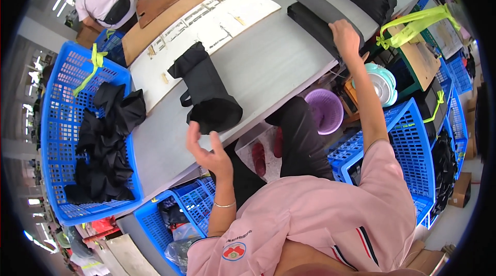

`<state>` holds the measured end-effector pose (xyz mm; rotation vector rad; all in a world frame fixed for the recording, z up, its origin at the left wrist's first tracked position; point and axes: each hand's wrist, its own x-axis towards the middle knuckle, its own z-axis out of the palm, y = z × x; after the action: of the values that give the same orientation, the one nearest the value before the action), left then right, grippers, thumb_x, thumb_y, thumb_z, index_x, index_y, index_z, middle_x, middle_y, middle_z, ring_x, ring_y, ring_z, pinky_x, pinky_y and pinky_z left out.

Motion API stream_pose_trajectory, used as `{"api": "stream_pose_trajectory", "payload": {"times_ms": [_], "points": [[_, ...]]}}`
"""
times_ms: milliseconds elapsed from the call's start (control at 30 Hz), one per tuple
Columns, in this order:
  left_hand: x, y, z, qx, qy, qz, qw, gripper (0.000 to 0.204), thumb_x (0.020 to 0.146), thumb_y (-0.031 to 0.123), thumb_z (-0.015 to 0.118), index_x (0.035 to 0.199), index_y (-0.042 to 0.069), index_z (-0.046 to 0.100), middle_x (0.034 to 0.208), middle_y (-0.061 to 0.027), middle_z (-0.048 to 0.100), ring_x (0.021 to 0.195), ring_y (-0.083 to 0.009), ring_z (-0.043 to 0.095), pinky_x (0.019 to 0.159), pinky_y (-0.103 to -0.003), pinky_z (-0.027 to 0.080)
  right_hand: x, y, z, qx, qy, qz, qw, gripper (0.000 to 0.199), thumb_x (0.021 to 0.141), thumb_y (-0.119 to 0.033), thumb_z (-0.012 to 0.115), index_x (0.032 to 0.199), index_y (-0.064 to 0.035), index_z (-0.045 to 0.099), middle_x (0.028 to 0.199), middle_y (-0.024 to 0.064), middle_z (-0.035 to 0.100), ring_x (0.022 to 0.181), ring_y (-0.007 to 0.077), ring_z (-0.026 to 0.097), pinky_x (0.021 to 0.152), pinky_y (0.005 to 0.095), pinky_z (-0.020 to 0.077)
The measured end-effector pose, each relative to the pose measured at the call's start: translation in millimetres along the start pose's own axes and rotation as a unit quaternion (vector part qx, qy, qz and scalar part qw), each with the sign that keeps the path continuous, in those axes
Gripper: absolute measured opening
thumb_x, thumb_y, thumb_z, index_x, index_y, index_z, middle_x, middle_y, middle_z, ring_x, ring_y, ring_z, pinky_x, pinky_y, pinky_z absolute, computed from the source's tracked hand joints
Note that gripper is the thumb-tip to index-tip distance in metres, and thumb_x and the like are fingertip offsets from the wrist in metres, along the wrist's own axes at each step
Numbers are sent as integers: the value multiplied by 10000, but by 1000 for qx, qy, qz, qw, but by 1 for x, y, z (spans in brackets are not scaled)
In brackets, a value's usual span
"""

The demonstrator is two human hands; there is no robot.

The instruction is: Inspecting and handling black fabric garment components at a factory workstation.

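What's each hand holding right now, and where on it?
Left hand: nothing, open, palm up, just short of the black bag on the grey table. Right hand: laid on the near end of the stack of black sheets; a closed grip cannot be told.

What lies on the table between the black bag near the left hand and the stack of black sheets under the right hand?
Head view: only bare grey table lies between the black bag and the black sheets.

Bright even overhead light, soft shadows, sharp centre; heavy fisheye bending and black vignette at edges.
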<state>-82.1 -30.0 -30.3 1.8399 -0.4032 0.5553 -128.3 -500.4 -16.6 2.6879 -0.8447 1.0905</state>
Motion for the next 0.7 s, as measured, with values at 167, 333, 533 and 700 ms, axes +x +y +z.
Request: {"api": "stream_pose_trajectory", "payload": {"times_ms": [167,333,533,700], "points": [[-46,9,24,-260,-261,-207,906,351,994,134,540,1314,-11,552,1308,-141,582,1199,-191,543,1007,-331,439,-111,-109,-65,-36,-56,-181,981,129,722,-121,585,836,-100,528,812,70,504,760,217,571,610,329,480],[-90,4,71,-458,-390,-452,659,651,1013,544,441,1436,51,435,1424,-95,489,1280,-210,501,1074,-381,378,-190,-184,-121,152,-185,-102,965,139,883,-176,614,873,-65,532,926,91,572,806,242,635,599,346,543],[-90,18,71,-513,-440,-509,533,971,756,768,603,1436,100,416,1389,-71,520,1284,-206,499,1100,-417,373,-212,-202,-186,298,-181,-26,937,153,962,-167,571,993,-17,575,1107,128,656,910,277,668,709,359,549],[-55,44,59,-733,-363,-384,429,1040,770,718,627,1508,63,299,1452,-151,468,1352,-360,440,1126,-490,381,-208,-194,-211,550,-328,126,758,197,1011,-171,537,1064,-2,622,931,125,679,770,196,629,726,282,488]]}}
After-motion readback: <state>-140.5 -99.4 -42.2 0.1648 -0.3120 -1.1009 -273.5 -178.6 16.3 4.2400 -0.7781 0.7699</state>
